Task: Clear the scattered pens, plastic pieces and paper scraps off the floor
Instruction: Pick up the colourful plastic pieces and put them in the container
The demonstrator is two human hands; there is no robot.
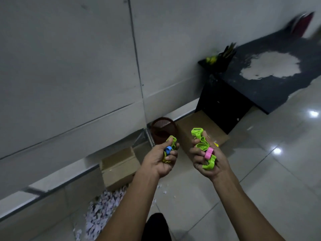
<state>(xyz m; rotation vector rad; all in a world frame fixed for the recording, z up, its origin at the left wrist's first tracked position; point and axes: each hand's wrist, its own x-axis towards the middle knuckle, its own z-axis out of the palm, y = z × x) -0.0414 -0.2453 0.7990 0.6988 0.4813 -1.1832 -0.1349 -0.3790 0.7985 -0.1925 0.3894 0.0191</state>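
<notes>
My left hand [160, 160] grips a small bunch of plastic pieces [169, 149], green, blue and yellow. My right hand [207, 161] grips a larger bunch of plastic pieces [202, 145], mostly lime green with one pink piece. Both hands are raised over the tiled floor, side by side. A heap of torn paper scraps [102, 208] lies on the floor at lower left beside the wall, with a few loose scraps [163, 189] scattered near it. No pens show on the floor.
A dark mesh bin [164, 131] stands by the wall just beyond my hands. Cardboard boxes [119, 168] sit along the wall. A black desk [260, 80] at right carries a pen holder [224, 58] with green items and a worn white patch.
</notes>
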